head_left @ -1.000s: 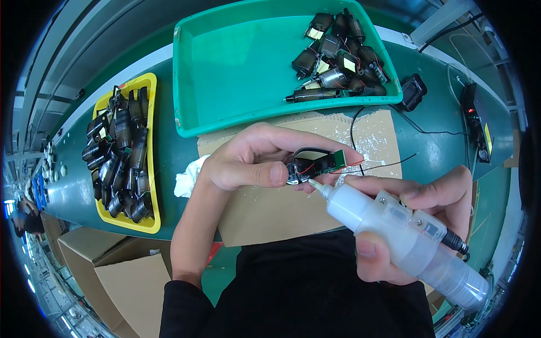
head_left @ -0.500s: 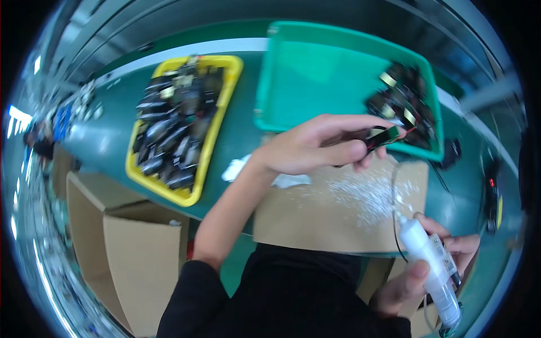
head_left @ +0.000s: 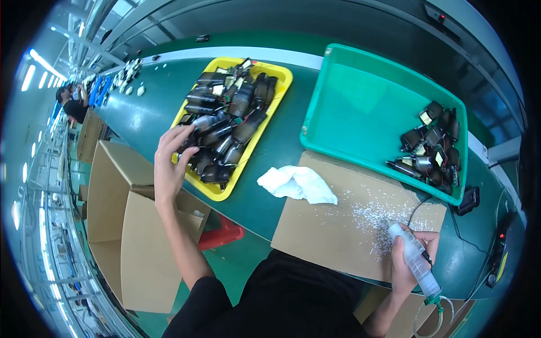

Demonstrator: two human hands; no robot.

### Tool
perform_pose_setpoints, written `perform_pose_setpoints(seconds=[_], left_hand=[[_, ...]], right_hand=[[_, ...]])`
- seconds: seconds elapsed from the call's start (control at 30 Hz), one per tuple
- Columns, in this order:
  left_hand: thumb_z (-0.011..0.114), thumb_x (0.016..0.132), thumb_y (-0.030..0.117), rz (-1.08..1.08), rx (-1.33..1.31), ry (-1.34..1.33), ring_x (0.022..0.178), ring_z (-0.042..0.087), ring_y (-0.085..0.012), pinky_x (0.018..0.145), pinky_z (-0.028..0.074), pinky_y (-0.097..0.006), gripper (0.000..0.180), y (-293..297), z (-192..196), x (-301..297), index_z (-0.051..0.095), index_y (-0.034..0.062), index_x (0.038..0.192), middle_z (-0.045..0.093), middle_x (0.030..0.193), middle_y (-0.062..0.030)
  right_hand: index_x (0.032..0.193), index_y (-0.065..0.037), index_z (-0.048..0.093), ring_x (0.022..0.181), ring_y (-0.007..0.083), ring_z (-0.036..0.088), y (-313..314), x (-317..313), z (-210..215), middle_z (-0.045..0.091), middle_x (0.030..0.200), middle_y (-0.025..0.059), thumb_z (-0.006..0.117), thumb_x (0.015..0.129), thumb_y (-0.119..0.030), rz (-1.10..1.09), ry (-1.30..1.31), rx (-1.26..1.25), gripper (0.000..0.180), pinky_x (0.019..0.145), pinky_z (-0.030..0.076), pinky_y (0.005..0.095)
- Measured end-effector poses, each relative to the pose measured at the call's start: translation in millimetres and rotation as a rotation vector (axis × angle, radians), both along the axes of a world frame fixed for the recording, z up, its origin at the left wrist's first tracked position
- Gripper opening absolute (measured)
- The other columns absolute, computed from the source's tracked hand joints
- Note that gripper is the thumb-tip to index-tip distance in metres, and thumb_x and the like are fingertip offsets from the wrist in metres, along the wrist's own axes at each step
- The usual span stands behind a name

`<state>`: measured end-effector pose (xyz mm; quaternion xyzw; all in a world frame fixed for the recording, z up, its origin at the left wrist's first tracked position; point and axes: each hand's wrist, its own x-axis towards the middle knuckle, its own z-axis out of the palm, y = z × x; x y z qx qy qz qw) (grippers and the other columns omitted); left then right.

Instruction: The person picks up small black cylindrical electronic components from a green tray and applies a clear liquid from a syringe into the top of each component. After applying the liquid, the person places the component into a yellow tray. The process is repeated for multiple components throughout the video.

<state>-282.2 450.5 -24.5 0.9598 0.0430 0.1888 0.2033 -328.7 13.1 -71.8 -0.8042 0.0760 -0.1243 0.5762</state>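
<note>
My left hand (head_left: 171, 163) is at the left edge of the yellow bin (head_left: 280, 107), thumb and fingers apart beside the nearest dark parts. These parts (head_left: 217, 134) are black, smoky cylindrical housings with thin wires and small pale labels, heaped in the bin. Whether the fingertips touch one is hard to make out. Low on the right, my right hand (head_left: 403, 265) is wrapped around a dispensing syringe (head_left: 416, 260) with whitish contents, a green end cap and a thin tube. Its tip points over the cardboard sheet (head_left: 315, 231), near scattered whitish strands (head_left: 375, 219).
A green bin (head_left: 315, 101) at the back right holds similar dark parts (head_left: 434, 146) in its right end. A crumpled white cloth (head_left: 298, 183) overlaps the cardboard. An open carton (head_left: 152, 253) and a red stool (head_left: 222, 234) stand lower left. Cables (head_left: 468, 242) run along the right.
My left hand has moved left from above the cardboard to the yellow bin, and no longer holds the small black wired part. The syringe stays in my right hand. The view has shifted.
</note>
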Motion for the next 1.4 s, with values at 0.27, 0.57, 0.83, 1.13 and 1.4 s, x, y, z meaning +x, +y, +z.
perform_pose_setpoints(seconds=[0.27,0.57,0.83,1.13,1.4], left_hand=[[0.077,0.067,0.020,-0.117,0.187,0.069,0.125,0.043,-0.0283,0.106,0.029,-0.038,0.070,-38,45,19,0.051,0.0040,0.130,0.048,0.133,-0.0124],[0.060,0.083,0.011,-1.045,0.097,-0.069,0.103,0.057,-0.0311,0.090,0.045,-0.037,0.027,-280,50,245,0.061,0.0023,0.109,0.061,0.107,-0.0132],[0.066,0.079,0.013,-1.164,0.345,0.442,0.103,0.060,-0.0311,0.089,0.048,-0.039,0.039,-467,-36,383,0.061,0.0098,0.118,0.064,0.110,-0.0146],[0.064,0.077,0.036,-0.990,0.127,0.252,0.097,0.061,-0.0298,0.086,0.047,-0.037,0.047,-452,-49,407,0.063,0.0037,0.110,0.065,0.104,-0.0174],[0.072,0.079,0.017,-0.832,-1.204,0.240,0.106,0.052,-0.0160,0.093,0.039,-0.031,0.050,-335,29,295,0.052,-0.0011,0.121,0.058,0.113,-0.0080]], right_hand=[[0.096,-0.001,0.044,0.090,0.0198,0.065,-16,-4,-7,0.066,0.095,0.0184,0.072,0.074,0.001,0.056,0.056,0.180,0.036,0.077,0.052,0.0293],[0.090,-0.004,0.044,0.078,0.0190,0.070,-23,-4,-25,0.070,0.091,0.0138,0.078,0.070,-0.010,0.056,-0.051,0.138,0.040,0.068,0.056,0.0285],[0.089,-0.003,0.044,0.081,0.0219,0.070,-30,-3,-35,0.070,0.088,0.0160,0.079,0.070,-0.013,0.140,-0.187,-0.027,0.041,0.066,0.056,0.0289],[0.090,-0.004,0.043,0.077,0.0223,0.071,-31,2,-32,0.070,0.090,0.0142,0.078,0.070,-0.013,0.155,-0.167,-0.044,0.042,0.065,0.056,0.0283],[0.092,-0.005,0.043,0.083,0.0203,0.069,-32,-2,-29,0.069,0.095,0.0172,0.078,0.071,-0.011,0.105,-0.079,0.068,0.042,0.070,0.055,0.0284]])
